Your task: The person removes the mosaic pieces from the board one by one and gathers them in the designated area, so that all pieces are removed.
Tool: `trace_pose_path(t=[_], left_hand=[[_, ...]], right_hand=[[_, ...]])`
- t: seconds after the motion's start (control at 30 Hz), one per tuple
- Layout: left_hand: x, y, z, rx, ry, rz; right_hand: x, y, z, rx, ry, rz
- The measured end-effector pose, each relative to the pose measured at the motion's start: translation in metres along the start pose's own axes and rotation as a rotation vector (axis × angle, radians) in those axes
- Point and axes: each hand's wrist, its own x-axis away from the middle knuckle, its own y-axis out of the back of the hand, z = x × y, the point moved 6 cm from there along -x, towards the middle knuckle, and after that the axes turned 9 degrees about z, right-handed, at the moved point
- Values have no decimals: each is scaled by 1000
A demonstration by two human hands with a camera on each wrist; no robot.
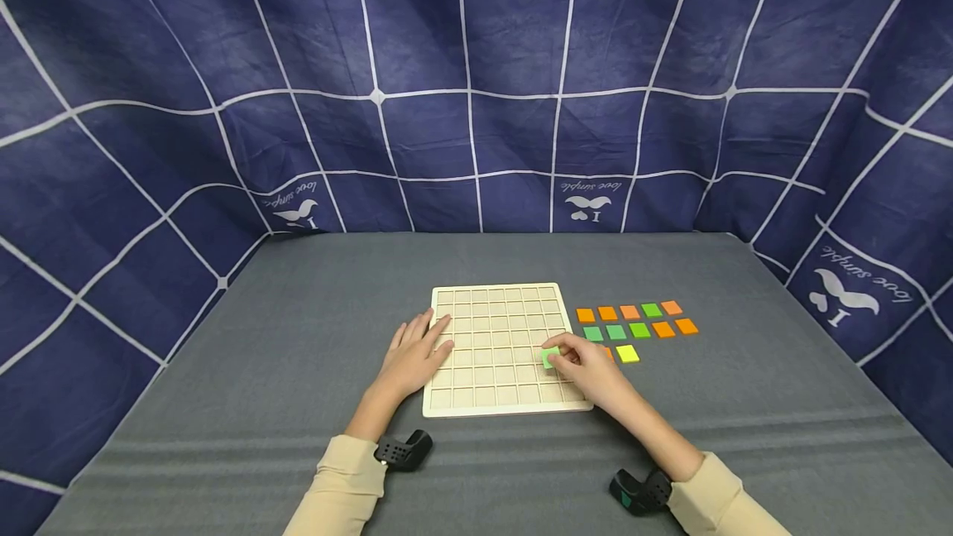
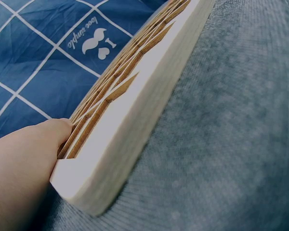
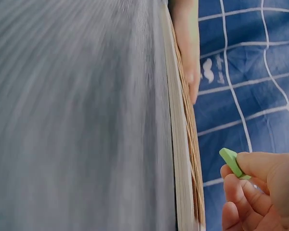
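A pale wooden grid board (image 1: 482,352) with square recesses lies flat on the grey cloth. My left hand (image 1: 413,356) rests on the board's left edge with its fingers spread, the thumb reaching over the grid. In the left wrist view, the base of that hand touches the board's side (image 2: 111,159). My right hand (image 1: 588,366) pinches a light green square tile (image 1: 549,356) between thumb and fingers over the right part of the grid. The same green tile (image 3: 232,162) shows tilted in the right wrist view, with the other fingers curled beneath.
Right of the board, several square tiles lie in rows: orange tiles (image 1: 586,315), green tiles (image 1: 639,330) and a yellow tile (image 1: 628,353). One orange tile is partly covered by my right hand. A blue curtain (image 1: 514,135) with white lines hangs behind the table.
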Motion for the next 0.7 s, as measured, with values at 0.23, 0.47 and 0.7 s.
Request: trace_pose_path(t=[0.23,0.47,0.7], left_hand=[[-1,0,-1,-4,-3,4],[-1,-1,-1,-2,-1,6],[0,-1,1,2,2,2]], right_hand=[[12,23,-20,65,-37,-40],[21,49,-41,109,-90,-97],[28,75,-59,142,-119,-180]])
